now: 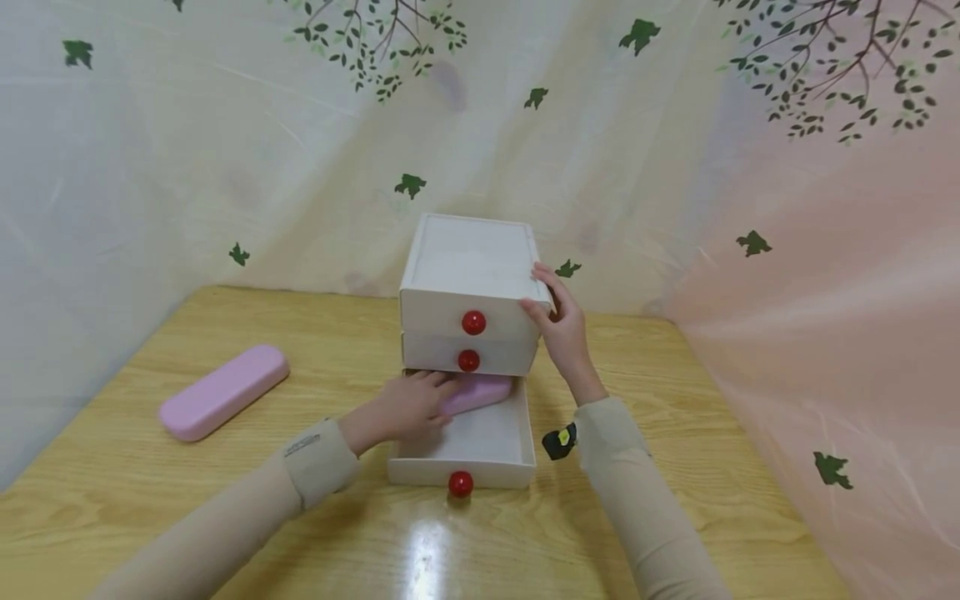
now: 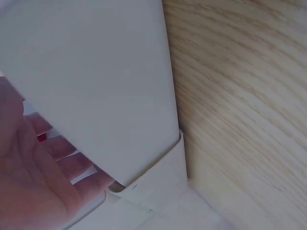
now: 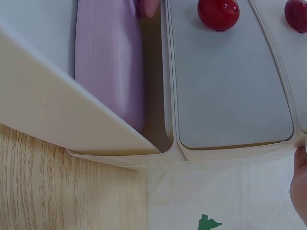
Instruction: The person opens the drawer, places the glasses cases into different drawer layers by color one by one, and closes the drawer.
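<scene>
A small white drawer cabinet [image 1: 470, 258] with round red knobs stands at the middle of the table, its bottom drawer [image 1: 491, 442] pulled out. Inside that drawer, near the back, lies a lilac glasses case [image 1: 480, 392], partly under the drawer above. My left hand [image 1: 408, 406] reaches into the drawer from the left and grips the case's left end; one fingertip shows against the case in the right wrist view. At the cabinet's upper right corner, my right hand [image 1: 564, 329] rests with spread fingers on the top edge and thumb at the front corner.
Another lilac case [image 1: 225, 392] lies on the wooden table [image 1: 660, 467], left of the cabinet. The upper drawers are closed, their red knobs [image 1: 473, 322] facing me. A pale curtain [image 1: 315, 150] with leaf prints hangs behind the table and along its sides.
</scene>
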Demonstrator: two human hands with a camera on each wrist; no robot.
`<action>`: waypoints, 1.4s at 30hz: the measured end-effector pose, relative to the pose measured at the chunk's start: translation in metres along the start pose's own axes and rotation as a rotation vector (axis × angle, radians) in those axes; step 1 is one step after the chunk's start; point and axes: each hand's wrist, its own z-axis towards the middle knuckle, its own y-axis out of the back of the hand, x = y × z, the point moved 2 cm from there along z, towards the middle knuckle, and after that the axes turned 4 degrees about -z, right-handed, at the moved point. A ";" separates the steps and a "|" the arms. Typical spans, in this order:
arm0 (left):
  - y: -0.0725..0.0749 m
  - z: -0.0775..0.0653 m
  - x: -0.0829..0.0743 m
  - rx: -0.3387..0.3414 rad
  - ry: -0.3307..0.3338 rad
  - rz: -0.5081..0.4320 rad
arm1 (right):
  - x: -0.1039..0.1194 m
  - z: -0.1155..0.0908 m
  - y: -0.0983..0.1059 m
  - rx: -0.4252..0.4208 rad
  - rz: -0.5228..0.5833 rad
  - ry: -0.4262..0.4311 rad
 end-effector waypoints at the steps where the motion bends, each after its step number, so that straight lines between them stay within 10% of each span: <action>1: 0.001 -0.002 0.000 -0.008 0.002 -0.001 | 0.000 0.000 0.000 0.000 -0.002 0.000; 28: 0.032 -0.062 0.032 -0.363 -0.027 -0.060 | -0.029 0.010 0.001 -0.003 0.000 -0.009; 42: 0.038 -0.123 0.083 -0.382 0.175 0.033 | -0.032 0.008 -0.001 -0.016 -0.009 0.007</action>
